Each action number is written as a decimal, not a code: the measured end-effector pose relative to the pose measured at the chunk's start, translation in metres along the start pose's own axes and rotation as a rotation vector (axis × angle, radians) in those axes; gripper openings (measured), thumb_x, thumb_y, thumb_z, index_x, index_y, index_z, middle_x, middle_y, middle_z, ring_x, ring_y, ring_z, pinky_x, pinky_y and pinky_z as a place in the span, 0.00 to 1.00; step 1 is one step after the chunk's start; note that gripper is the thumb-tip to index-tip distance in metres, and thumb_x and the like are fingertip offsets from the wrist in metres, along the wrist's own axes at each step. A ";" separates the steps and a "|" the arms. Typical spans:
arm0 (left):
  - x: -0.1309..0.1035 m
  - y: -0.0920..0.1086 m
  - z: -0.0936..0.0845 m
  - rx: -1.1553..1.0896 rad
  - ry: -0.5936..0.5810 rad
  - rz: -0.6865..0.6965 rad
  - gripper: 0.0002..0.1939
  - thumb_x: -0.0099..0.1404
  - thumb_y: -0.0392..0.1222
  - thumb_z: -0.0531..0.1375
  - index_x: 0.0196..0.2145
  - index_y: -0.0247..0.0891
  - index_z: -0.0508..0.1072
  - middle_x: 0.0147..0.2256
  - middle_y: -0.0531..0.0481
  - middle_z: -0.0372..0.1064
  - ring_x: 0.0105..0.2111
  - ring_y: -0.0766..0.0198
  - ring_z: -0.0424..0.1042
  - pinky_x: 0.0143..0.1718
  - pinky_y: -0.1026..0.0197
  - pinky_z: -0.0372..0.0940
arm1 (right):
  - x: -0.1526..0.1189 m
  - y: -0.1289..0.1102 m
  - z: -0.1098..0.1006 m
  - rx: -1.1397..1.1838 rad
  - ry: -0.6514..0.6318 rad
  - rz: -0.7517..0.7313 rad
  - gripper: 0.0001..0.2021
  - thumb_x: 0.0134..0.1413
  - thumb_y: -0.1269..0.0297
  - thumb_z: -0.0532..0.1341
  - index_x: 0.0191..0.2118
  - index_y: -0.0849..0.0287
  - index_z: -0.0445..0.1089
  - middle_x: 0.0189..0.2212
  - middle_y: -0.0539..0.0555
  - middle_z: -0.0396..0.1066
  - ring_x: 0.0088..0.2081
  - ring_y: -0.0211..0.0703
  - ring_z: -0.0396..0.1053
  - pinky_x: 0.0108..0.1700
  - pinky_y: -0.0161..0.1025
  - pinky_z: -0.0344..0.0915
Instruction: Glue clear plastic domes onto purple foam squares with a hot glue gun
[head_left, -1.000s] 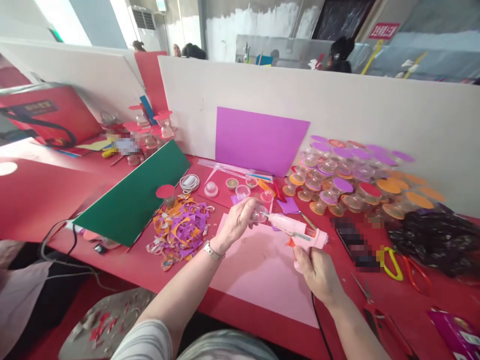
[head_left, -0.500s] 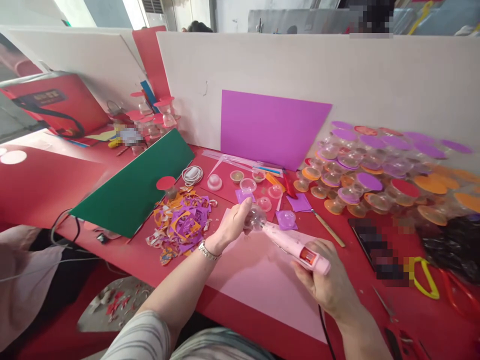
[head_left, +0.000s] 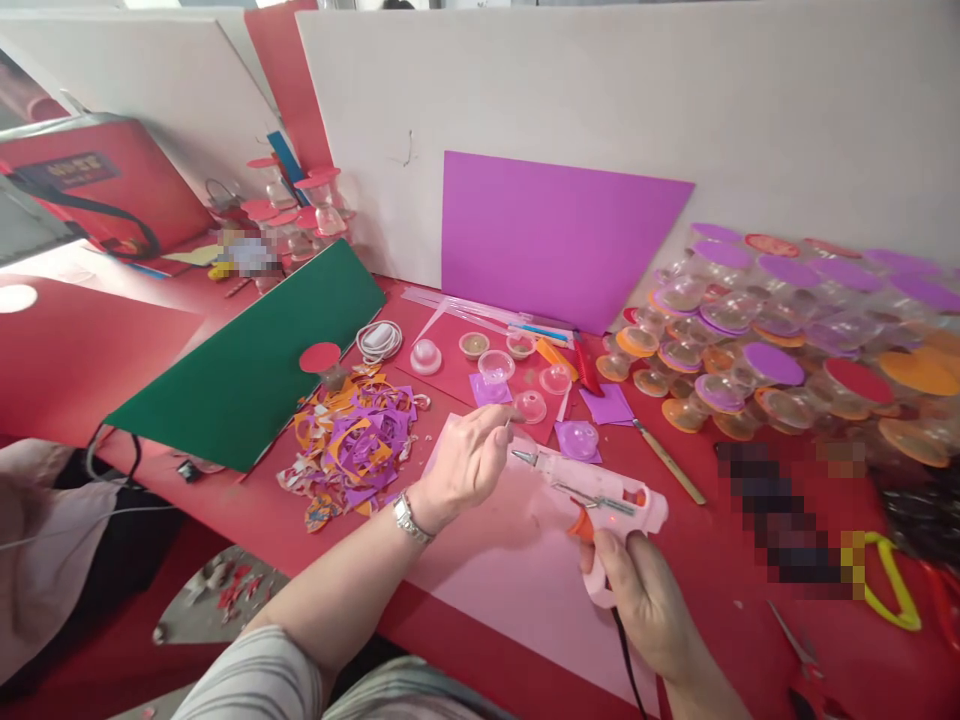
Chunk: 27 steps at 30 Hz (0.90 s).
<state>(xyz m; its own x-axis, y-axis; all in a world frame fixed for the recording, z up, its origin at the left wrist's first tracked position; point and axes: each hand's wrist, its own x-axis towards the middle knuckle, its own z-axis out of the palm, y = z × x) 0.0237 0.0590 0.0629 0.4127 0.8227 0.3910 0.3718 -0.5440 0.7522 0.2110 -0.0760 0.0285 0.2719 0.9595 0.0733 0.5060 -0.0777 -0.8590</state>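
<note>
My right hand [head_left: 637, 590] is wrapped round the handle of a pink glue gun [head_left: 600, 490], with fingers by its orange trigger. The gun's metal nozzle points left, toward my left hand [head_left: 469, 460]. That hand is closed, thumb and fingertips drawn together just short of the nozzle; what they hold, if anything, I cannot make out. Both hands are over a pink sheet [head_left: 517, 590]. Just beyond lie a clear plastic dome [head_left: 530, 407], a clear cup [head_left: 496, 368] and a dome on a purple square [head_left: 577, 440].
Purple and orange scraps [head_left: 360, 440] are heaped at left, beside a leaning green board [head_left: 247, 360]. Several clear cups with coloured discs [head_left: 772, 363] crowd the right. A wooden-handled tool [head_left: 671, 462] and scissors [head_left: 799, 645] lie nearby. Another person's arm [head_left: 45, 480] shows at far left.
The clear plastic piece in my left hand no longer shows. My right hand has turned the glue gun onto its side, and the nozzle stands apart from the left hand. The view has tilted down.
</note>
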 end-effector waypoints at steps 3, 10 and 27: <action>-0.002 0.000 -0.001 0.054 0.031 0.072 0.40 0.71 0.63 0.31 0.43 0.35 0.74 0.29 0.47 0.71 0.25 0.63 0.67 0.30 0.61 0.62 | -0.003 -0.006 0.003 0.153 -0.043 0.130 0.25 0.61 0.39 0.52 0.24 0.54 0.65 0.20 0.51 0.69 0.25 0.42 0.68 0.32 0.38 0.70; -0.002 -0.004 0.003 0.153 0.067 0.172 0.37 0.72 0.61 0.31 0.44 0.36 0.72 0.29 0.47 0.69 0.28 0.62 0.69 0.33 0.60 0.64 | 0.004 -0.021 0.004 0.407 -0.078 0.284 0.24 0.57 0.38 0.55 0.28 0.55 0.68 0.19 0.49 0.65 0.23 0.39 0.64 0.30 0.36 0.66; 0.002 -0.010 0.004 -0.472 -0.156 -0.278 0.37 0.69 0.68 0.40 0.40 0.35 0.74 0.26 0.51 0.68 0.20 0.69 0.64 0.24 0.64 0.61 | 0.011 0.014 -0.001 -0.110 0.040 -0.268 0.22 0.62 0.44 0.54 0.29 0.56 0.72 0.18 0.53 0.70 0.20 0.44 0.68 0.22 0.37 0.64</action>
<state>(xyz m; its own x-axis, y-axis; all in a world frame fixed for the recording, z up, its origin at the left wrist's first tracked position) 0.0237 0.0657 0.0540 0.4839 0.8707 0.0882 0.0867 -0.1480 0.9852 0.2216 -0.0665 0.0180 0.1471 0.9386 0.3120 0.6491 0.1464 -0.7465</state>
